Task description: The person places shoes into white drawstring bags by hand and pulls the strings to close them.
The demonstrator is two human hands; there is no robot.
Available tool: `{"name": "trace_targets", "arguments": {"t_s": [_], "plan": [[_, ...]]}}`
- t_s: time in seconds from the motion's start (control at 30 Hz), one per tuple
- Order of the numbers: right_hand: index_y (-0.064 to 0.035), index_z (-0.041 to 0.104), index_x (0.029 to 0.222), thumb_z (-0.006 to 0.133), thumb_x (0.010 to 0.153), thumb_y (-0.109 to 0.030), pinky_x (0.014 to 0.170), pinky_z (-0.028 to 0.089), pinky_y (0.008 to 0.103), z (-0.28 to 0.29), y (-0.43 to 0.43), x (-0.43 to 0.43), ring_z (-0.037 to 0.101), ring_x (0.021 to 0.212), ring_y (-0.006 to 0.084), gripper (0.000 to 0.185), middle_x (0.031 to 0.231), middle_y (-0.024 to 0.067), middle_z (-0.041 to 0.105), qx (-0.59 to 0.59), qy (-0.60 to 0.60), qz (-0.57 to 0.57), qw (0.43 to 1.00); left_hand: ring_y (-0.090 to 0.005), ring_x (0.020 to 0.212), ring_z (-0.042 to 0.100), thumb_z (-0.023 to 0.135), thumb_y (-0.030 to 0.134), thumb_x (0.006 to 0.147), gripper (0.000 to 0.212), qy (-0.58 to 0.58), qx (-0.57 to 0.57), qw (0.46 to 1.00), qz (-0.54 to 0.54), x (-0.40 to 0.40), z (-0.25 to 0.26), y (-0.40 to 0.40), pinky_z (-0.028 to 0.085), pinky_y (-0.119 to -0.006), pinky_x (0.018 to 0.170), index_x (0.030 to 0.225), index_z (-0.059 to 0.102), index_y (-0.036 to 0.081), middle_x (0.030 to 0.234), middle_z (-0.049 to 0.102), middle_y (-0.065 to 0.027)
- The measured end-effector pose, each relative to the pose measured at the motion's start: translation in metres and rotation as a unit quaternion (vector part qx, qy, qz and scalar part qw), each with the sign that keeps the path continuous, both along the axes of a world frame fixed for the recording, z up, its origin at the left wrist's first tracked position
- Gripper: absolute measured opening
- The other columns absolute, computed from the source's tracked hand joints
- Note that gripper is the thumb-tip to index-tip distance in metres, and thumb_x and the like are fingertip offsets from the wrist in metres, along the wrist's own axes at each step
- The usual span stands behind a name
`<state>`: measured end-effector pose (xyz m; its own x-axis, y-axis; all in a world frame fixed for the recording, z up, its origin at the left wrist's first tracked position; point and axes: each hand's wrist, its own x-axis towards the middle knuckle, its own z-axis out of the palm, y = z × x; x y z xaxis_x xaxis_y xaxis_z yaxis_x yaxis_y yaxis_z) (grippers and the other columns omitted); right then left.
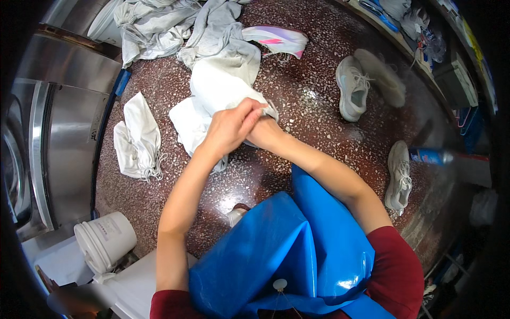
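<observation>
A white cloth drawstring bag [223, 85] lies before me on the floor, its shape filled out. My left hand [233, 123] pinches the edge of the bag's mouth between thumb and fingers. Reaching in from the right, my right hand [261, 132] is at the same mouth, under the left; its fingers are hidden by the cloth and the left hand. More white cloth [187, 119] is bunched just left of the bag. A blue waterproof apron [255, 247] covers my lap.
Grey-white bags [159, 36] are heaped ahead beside a white-and-pink sneaker [279, 38]. Two white drawstring bags [139, 139] lie left. Pale sneakers [352, 87] stand right, another sneaker [398, 175] nearer. A lidded white bucket [105, 239] and steel appliance [71, 151] line the left; shelves [454, 75] the right.
</observation>
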<state>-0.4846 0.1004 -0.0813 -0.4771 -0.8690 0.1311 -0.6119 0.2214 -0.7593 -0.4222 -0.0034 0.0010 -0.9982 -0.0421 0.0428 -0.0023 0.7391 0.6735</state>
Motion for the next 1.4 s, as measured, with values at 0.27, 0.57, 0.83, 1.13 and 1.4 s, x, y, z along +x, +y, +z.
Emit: {"name": "trace_targets", "arguments": {"t_s": [0.27, 0.57, 0.83, 1.13, 1.4], "plan": [[-0.0022, 0.053, 0.108, 0.052, 0.079, -0.018, 0.082, 0.045, 0.0379, -0.001, -0.041, -0.046, 0.056, 0.095, 0.0324, 0.033, 0.103, 0.0207, 0.057, 0.064, 0.036, -0.029, 0.997, -0.0223, 0.081, 0.064, 0.051, 0.016, 0.092, 0.019, 0.053, 0.086, 0.994, 0.031, 0.009, 0.018, 0.03, 0.049, -0.03, 0.07, 0.108, 0.058, 0.009, 0.092, 0.065, -0.0117], [-0.0045, 0.061, 0.094, 0.053, 0.068, 0.002, 0.082, 0.047, 0.0396, -0.051, 0.09, -0.004, 0.059, 0.095, 0.0323, 0.028, 0.101, 0.0181, 0.061, -0.03, 0.108, 0.037, 0.993, -0.0187, 0.089, 0.056, 0.052, 0.008, 0.088, 0.029, -0.051, 0.058, 0.962, 0.262, 0.115, -0.069, -0.081, 0.046, -0.029, 0.076, 0.116, 0.05, 0.0, 0.107, 0.056, -0.0146], [-0.0163, 0.042, 0.127, 0.067, 0.067, -0.013, 0.098, 0.031, 0.0465, -0.094, 0.079, -0.061, 0.032, 0.122, 0.0351, 0.065, 0.128, 0.0189, 0.036, 0.276, 0.111, -0.063, 0.953, -0.0331, 0.101, 0.047, 0.058, 0.0, 0.066, 0.046, -0.11, -0.011, 0.912, 0.394, 0.255, -0.202, -0.042, 0.041, -0.041, 0.086, 0.111, 0.049, 0.003, 0.109, 0.048, -0.018], [-0.0081, 0.056, 0.104, 0.07, 0.068, -0.017, 0.087, 0.036, 0.0449, -0.113, 0.096, -0.046, 0.041, 0.104, 0.0346, 0.039, 0.111, 0.0134, 0.045, 0.252, 0.155, -0.107, 0.949, -0.0341, 0.107, 0.041, 0.064, 0.014, 0.067, 0.037, -0.117, -0.114, 0.927, 0.337, 0.209, -0.182, -0.026, 0.034, -0.047, 0.089, 0.101, 0.053, 0.007, 0.114, 0.044, -0.0133], [-0.0014, 0.054, 0.09, 0.052, 0.079, -0.006, 0.089, 0.038, 0.0428, -0.093, 0.128, -0.04, 0.049, 0.107, 0.0317, 0.013, 0.114, 0.0164, 0.052, 0.139, 0.314, 0.042, 0.938, -0.0197, 0.07, 0.052, 0.046, 0.016, 0.093, 0.012, -0.091, 0.272, 0.894, 0.344, 0.226, -0.187, -0.028, 0.044, -0.034, 0.07, 0.094, 0.043, 0.004, 0.073, 0.052, -0.0098]]}}
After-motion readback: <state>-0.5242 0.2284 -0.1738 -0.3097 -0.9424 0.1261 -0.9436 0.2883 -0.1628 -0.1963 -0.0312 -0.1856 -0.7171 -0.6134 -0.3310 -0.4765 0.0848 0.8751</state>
